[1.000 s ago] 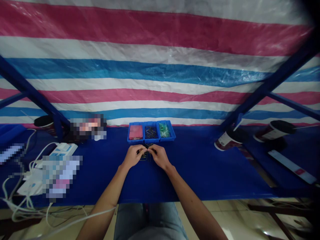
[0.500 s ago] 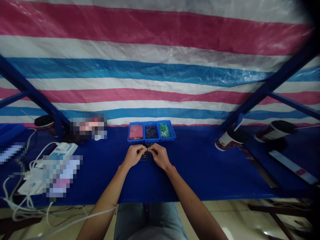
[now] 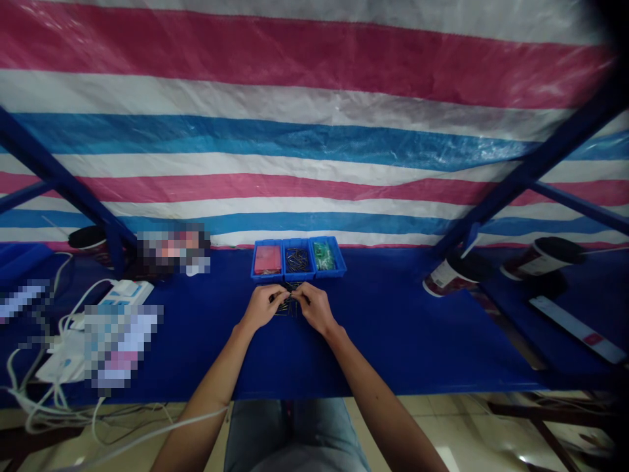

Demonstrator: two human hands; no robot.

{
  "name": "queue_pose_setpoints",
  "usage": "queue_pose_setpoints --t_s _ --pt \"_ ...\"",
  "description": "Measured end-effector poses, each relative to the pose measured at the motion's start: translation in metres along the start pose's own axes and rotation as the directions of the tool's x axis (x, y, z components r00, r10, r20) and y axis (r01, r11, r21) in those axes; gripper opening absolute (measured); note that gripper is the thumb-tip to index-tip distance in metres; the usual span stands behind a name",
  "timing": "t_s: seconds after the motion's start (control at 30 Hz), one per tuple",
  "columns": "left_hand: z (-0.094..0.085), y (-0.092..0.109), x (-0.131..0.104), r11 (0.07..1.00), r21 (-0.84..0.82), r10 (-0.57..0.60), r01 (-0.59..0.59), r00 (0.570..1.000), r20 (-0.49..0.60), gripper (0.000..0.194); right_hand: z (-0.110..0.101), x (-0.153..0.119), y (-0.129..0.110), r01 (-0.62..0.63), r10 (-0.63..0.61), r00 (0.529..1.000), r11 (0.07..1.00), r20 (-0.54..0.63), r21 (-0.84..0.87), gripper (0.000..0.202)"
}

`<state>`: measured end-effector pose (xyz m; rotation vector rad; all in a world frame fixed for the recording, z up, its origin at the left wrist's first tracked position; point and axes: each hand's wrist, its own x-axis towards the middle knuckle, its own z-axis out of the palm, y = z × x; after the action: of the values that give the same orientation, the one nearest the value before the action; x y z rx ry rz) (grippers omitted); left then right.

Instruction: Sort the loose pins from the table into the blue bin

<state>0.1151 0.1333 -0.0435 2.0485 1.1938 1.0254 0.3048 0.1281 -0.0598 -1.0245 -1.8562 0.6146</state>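
Note:
My left hand (image 3: 264,305) and my right hand (image 3: 314,305) meet over a small pile of dark screws (image 3: 284,308) on the blue tabletop. The fingertips of both are pinched together, almost touching; whatever sits between them is too small to make out. Just beyond the hands stand three joined blue bins. The left bin holds pink pieces (image 3: 268,258), the middle one dark screws (image 3: 297,259), and the right one green and clear small parts (image 3: 324,255). Part of the pile is hidden by my fingers.
At the left lie a white power strip (image 3: 128,290) and tangled white cables. A dark-lidded tub (image 3: 455,272) stands on the right, with a second tub (image 3: 543,255) and a phone-like slab (image 3: 577,329) farther right. Blue frame bars slope up at both sides before a striped sheet.

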Motion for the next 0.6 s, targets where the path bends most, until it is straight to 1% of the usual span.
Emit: queue_pose_setpoints --t_s 0.2,0.6 --pt "0.001 -0.0016 0.0001 1.0 -0.005 -0.003 0.002 1.0 -0.01 0.027 -0.0008 0.0013 -0.0024 -0.027 0.027 1.0 0.999 -0.007 0.029 0.012" --pt "0.0008 -0.0015 0.0003 1.0 -0.012 0.012 -0.012 1.0 -0.029 0.026 -0.0035 0.0022 -0.0066 -0.026 0.026 1.0 1.0 0.007 0.006 0.013"
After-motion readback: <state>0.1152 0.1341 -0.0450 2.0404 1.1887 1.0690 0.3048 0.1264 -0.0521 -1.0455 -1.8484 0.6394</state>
